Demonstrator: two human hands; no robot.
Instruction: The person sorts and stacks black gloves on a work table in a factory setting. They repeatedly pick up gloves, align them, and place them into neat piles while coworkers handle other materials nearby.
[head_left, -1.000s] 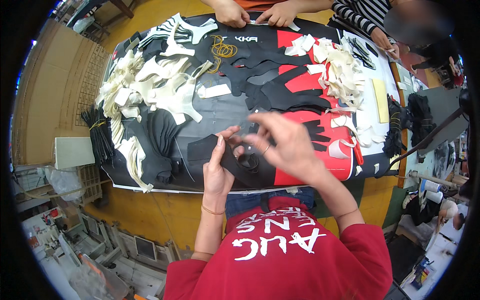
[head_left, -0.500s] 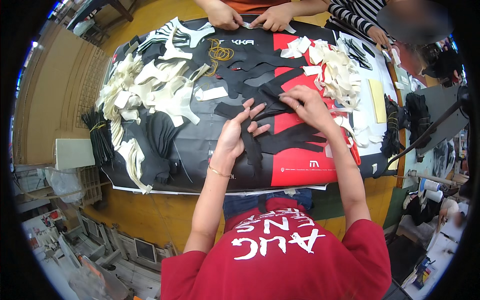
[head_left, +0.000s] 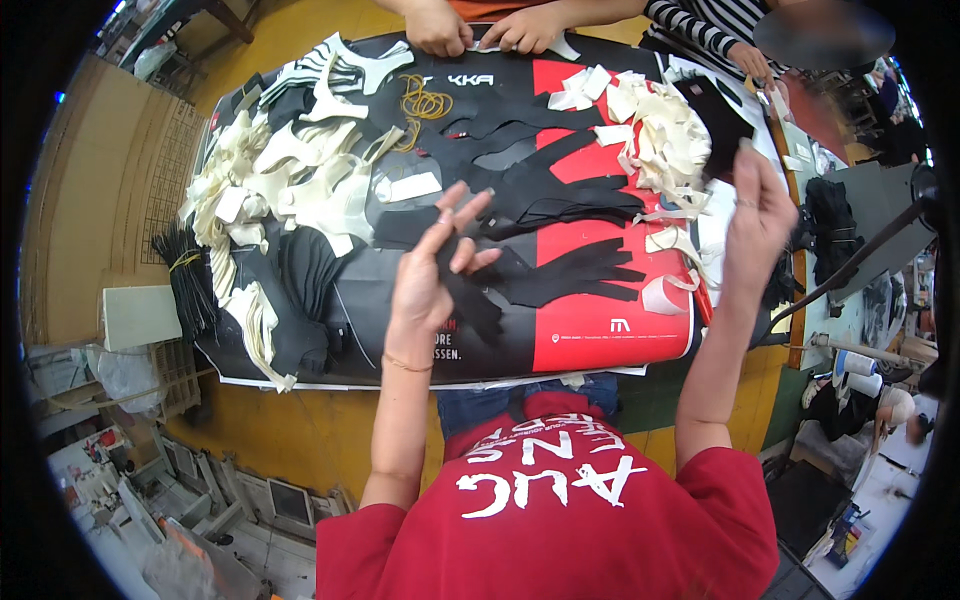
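My left hand is palm up over the table, its fingers partly spread. A black cut fabric piece hangs through it and seems caught behind the fingers. Further right, my right hand is raised and smeared by motion. Its fingertips are pinched at the edge of a dark fabric piece above the white paper. Between my hands lie layered black fabric pieces, with another black stack nearer me.
Cream fabric pieces and black ones are piled at left. A cream heap lies at right. Yellow cords lie farther back. Across the table, a co-worker's hands handle a pale strip; another person's striped sleeve shows.
My right hand has swung right, away from the black pieces, and a dark piece now shows at its fingertips. My left hand has shifted left with the black piece.
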